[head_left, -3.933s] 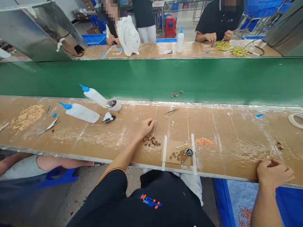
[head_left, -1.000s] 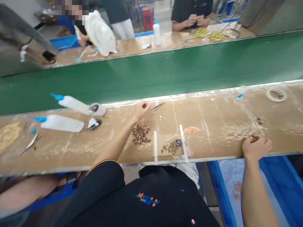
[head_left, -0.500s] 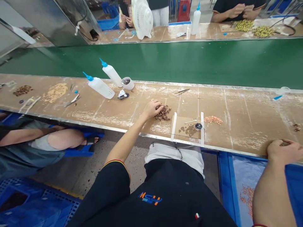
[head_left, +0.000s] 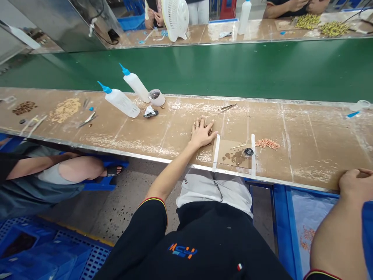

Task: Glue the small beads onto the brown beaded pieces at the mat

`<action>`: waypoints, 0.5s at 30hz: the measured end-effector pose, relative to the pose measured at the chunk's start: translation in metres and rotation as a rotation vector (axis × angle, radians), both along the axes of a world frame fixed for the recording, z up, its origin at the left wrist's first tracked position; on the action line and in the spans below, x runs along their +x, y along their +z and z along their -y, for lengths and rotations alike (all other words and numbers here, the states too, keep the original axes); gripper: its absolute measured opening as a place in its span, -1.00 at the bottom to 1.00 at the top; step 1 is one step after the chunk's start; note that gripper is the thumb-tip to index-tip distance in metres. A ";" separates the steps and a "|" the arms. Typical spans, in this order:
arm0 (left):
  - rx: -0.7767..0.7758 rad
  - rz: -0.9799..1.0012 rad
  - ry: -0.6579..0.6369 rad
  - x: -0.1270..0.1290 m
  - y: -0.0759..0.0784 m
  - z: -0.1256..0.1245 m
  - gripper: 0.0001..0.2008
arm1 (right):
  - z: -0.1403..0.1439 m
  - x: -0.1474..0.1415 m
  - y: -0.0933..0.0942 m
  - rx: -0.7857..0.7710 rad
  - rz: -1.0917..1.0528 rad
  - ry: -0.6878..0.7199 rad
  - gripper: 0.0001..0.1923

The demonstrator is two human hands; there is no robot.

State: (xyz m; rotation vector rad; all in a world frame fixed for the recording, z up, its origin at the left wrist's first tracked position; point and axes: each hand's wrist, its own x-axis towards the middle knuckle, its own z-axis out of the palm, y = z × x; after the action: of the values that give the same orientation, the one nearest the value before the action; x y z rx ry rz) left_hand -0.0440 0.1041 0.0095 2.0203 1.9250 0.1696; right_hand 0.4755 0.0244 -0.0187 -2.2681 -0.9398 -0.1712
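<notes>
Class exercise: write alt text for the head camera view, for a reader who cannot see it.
A person's left hand lies flat, fingers spread, over a pile of small brown pieces on a long brown workbench. Their right hand curls over the bench's near edge. Two blue-capped squeeze bottles lie further left, before a green conveyor belt.

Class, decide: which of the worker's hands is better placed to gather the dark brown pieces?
Left. The left hand lies flat on the dark brown pieces; the right hand grips the bench edge, far away.
</notes>
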 end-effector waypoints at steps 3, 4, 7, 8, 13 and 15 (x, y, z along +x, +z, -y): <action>0.065 -0.036 -0.011 0.005 -0.005 0.008 -0.35 | -0.001 -0.004 0.001 0.003 -0.088 -0.184 -0.58; 0.089 -0.043 -0.015 0.005 -0.006 0.011 -0.37 | -0.002 -0.005 0.002 0.001 -0.096 -0.195 -0.59; 0.129 -0.061 -0.028 0.002 -0.010 0.021 -0.38 | -0.003 -0.006 0.002 0.001 -0.089 -0.182 -0.63; 0.130 -0.068 -0.028 0.000 -0.011 0.026 -0.38 | -0.003 -0.005 0.001 0.001 -0.084 -0.170 -0.65; 0.105 -0.114 -0.026 -0.005 -0.011 0.048 -0.42 | 0.002 0.002 -0.006 0.027 -0.028 -0.140 -0.66; 0.097 -0.129 -0.021 -0.006 -0.010 0.054 -0.41 | 0.002 0.001 -0.005 0.034 -0.022 -0.146 -0.63</action>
State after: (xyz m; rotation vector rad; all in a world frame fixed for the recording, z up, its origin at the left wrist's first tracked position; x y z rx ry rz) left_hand -0.0504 0.0496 -0.0002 2.1618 2.0078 0.1320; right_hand 0.4760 0.0226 -0.0235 -2.3029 -0.7546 -0.2236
